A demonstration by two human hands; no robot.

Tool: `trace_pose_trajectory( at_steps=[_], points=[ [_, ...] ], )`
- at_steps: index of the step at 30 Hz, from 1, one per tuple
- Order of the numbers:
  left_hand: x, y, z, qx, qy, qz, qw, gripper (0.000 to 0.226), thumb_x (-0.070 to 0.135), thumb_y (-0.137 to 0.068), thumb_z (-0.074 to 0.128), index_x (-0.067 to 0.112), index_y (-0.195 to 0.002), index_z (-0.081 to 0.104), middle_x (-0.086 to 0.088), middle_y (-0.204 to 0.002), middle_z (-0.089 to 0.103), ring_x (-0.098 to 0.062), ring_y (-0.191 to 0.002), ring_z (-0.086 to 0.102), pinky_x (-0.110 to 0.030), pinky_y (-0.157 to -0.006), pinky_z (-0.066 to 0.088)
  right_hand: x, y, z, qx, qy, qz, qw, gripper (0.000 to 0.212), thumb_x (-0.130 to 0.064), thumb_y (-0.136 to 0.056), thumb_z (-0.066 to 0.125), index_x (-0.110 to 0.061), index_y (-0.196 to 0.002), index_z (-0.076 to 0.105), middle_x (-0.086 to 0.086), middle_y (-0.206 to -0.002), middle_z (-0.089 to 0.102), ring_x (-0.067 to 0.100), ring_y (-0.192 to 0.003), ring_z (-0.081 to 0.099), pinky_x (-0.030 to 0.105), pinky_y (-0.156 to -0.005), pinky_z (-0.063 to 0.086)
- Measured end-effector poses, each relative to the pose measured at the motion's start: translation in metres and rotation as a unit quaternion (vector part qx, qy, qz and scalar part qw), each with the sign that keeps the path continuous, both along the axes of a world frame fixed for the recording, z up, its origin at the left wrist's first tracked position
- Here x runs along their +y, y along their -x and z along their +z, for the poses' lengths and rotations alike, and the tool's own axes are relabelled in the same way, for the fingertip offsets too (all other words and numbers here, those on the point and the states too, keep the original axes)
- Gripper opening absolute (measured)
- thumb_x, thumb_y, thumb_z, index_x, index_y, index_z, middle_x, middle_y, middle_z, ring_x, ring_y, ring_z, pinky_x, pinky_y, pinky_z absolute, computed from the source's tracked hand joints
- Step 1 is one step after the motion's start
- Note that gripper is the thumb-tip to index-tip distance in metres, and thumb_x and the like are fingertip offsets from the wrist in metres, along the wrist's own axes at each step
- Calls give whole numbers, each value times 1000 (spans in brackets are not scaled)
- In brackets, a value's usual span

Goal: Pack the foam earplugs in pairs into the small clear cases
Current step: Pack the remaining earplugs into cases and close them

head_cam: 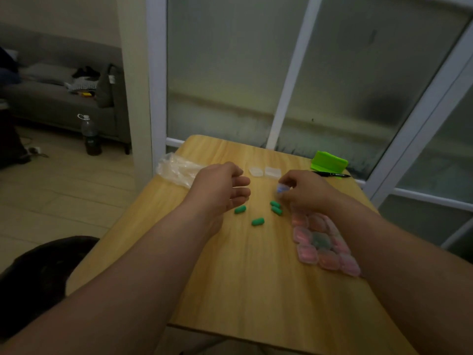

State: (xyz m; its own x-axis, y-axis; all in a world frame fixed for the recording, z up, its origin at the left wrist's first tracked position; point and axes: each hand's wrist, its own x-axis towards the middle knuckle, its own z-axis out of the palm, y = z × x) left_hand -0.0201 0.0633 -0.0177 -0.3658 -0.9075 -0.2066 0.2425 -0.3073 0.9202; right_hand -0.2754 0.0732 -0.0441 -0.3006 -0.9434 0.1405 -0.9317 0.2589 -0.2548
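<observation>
Several green foam earplugs lie loose on the wooden table [256, 290]: one [240, 209] by my left hand, one [257, 221] nearer me, and two [276, 208] touching just below my right hand. My left hand [220, 187] hovers over the table with its fingers loosely curled and holds nothing. My right hand [303, 190] pinches a small clear case [281, 187] that shows something bluish inside. Two empty clear cases [265, 172] sit side by side farther back. A cluster of filled cases [320, 242], mostly pink with one green, lies under my right forearm.
A crumpled clear plastic bag [176, 169] hangs over the table's left edge. A bright green box [329, 161] and a black marker [331, 174] lie at the back right. Frosted glass doors [230, 73] stand right behind the table. A dark chair [38, 272] is at the left.
</observation>
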Motion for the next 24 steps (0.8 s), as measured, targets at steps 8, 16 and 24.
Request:
trace_pose_trajectory(
  at_steps=[8, 16, 24],
  points=[
    [0, 2, -1, -11, 1, -6, 1000, 21, 16, -101, 56, 6, -116, 66, -12, -97, 75, -20, -71, 69, -31, -70, 62, -1, 2, -4, -26, -32, -5, 999, 47, -37, -90, 79, -22, -133, 68, 0, -126, 69, 19, -112, 64, 32, -94, 51],
    [-22, -2, 1, 7, -5, 14, 1000, 19, 17, -102, 57, 7, -112, 69, -11, -96, 75, -20, -74, 69, -30, -72, 62, -19, 23, 7, -51, 28, -50, 997, 29, -29, -95, 74, -16, -121, 76, 3, -123, 74, 22, -115, 67, 35, -98, 52],
    [-50, 4, 11, 80, -3, 49, 996, 26, 23, -105, 53, 6, -118, 67, -14, -104, 74, -24, -79, 69, -37, -79, 63, -61, 9, 14, 27, -23, -4, 999, 45, -25, -98, 67, -19, -142, 64, 4, -136, 68, 24, -126, 63, 31, -101, 46]
  ],
)
